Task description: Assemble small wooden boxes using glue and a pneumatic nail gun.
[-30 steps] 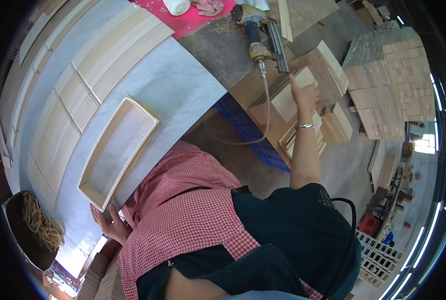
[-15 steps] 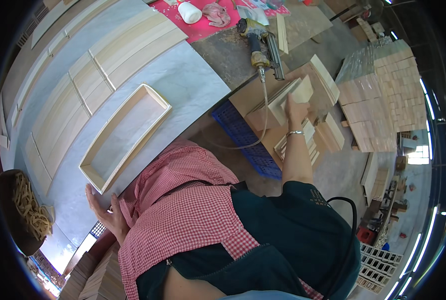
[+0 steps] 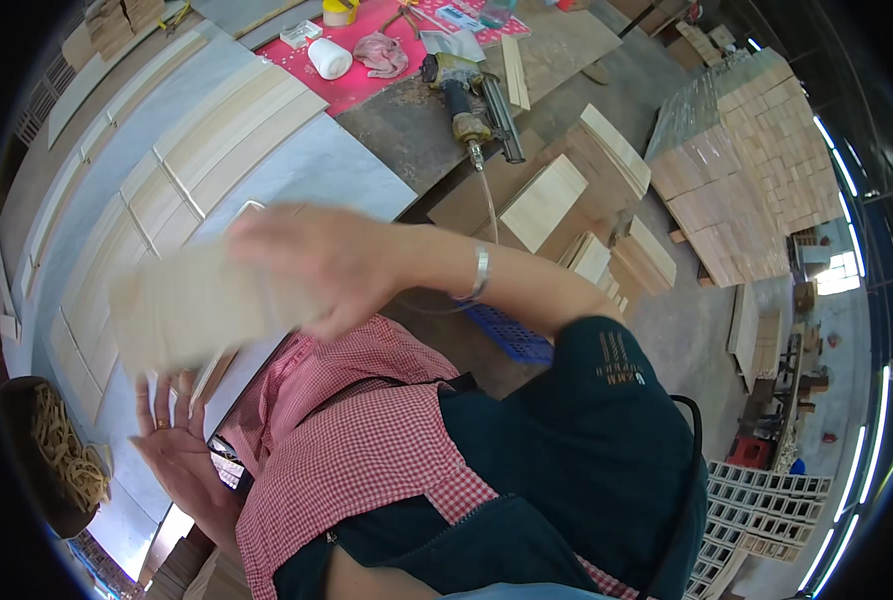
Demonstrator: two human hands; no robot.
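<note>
My right hand (image 3: 317,262) grips a thin pale wooden board (image 3: 187,305), smeared by motion, above the marbled grey tabletop (image 3: 352,165). Behind the board and hand lies a shallow wooden frame (image 3: 213,376), of which only bits of the edge show. Palm up, my left hand (image 3: 179,450) has its fingers spread at the table's near edge, under the board's lower end. The fingertips are partly covered, and whether they touch the board I cannot tell.
Beyond the frame lie long wooden slats (image 3: 232,130). A nail gun (image 3: 464,105) with an air hose rests on the side bench. Wooden pieces (image 3: 545,200) are stacked over a blue crate (image 3: 512,335). A box of wood strips (image 3: 62,450) stands at left.
My right hand has come from the wood stack leftward over the table, bringing a board. My left hand has turned palm up and moved slightly down and left, off the frame's corner.
</note>
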